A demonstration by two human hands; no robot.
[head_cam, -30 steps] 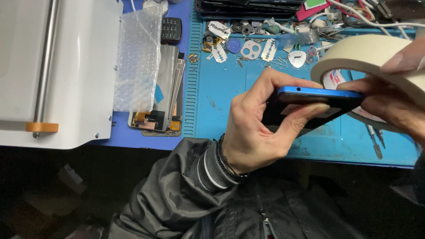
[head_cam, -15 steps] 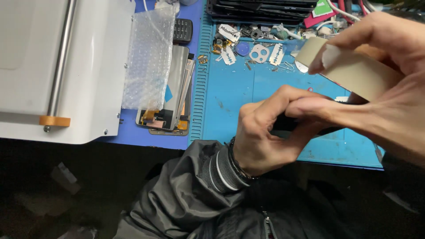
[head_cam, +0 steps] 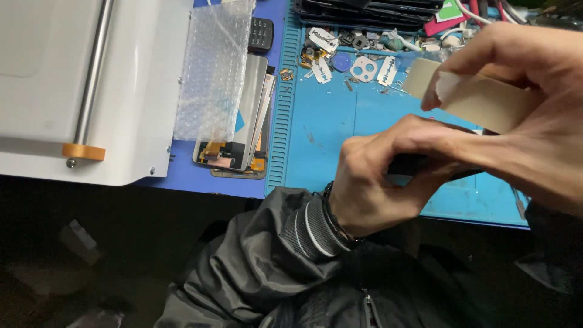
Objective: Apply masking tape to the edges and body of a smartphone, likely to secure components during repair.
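My left hand (head_cam: 388,176) is closed around a dark phone (head_cam: 419,167), of which only a thin edge shows between the fingers. My right hand (head_cam: 522,103) holds a roll of beige masking tape (head_cam: 480,100) just above the phone, thumb pressed on the tape's loose end. Both hands hover over the blue work mat (head_cam: 340,121) near its front edge. Most of the phone is hidden by my fingers.
A white machine with a metal bar (head_cam: 91,85) fills the left. Beside it lie a bubble-wrap bag (head_cam: 212,73) and stacked phone screens (head_cam: 243,140). Small metal parts and blades (head_cam: 358,58) litter the mat's far side, behind them dark phones (head_cam: 364,12).
My right hand has brought the tape roll down and left over the phone. My left hand has curled further around the phone, hiding its blue edge. The view has shifted a little.
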